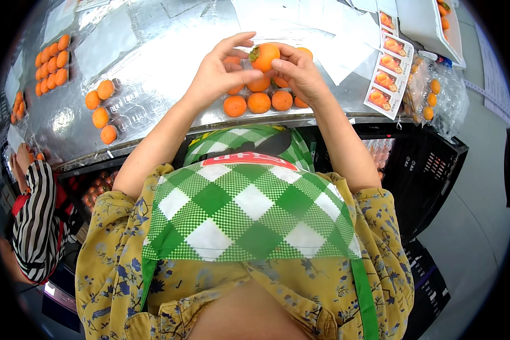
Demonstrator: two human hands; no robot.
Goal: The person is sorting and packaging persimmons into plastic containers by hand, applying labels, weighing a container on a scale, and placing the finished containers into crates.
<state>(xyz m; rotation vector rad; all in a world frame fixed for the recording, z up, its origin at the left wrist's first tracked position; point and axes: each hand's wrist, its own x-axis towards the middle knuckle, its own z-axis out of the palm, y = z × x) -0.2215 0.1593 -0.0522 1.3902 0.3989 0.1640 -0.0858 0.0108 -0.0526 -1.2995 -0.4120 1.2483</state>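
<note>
My right hand (299, 72) holds an orange persimmon (267, 58) by its side, above other persimmons on the table. The fruit's green calyx (254, 53) faces left, towards my left hand (219, 70). That hand is spread beside the fruit with thumb and fingers apart; whether a fingertip touches the calyx, I cannot tell. Below both hands lie rows of persimmons (259, 103), partly hidden by my fingers. To the left, a clear plastic tray (136, 106) has several persimmons (100, 117) along its left side, and its other hollows hold none.
A filled persimmon tray (52, 65) sits at the metal table's (170, 55) far left. Printed label sheets (386, 76), bagged clear packaging (446, 97) and a white foam box (429, 29) are on the right. Black crates (425, 170) stand below. A co-worker's striped sleeve (36, 212) shows at left.
</note>
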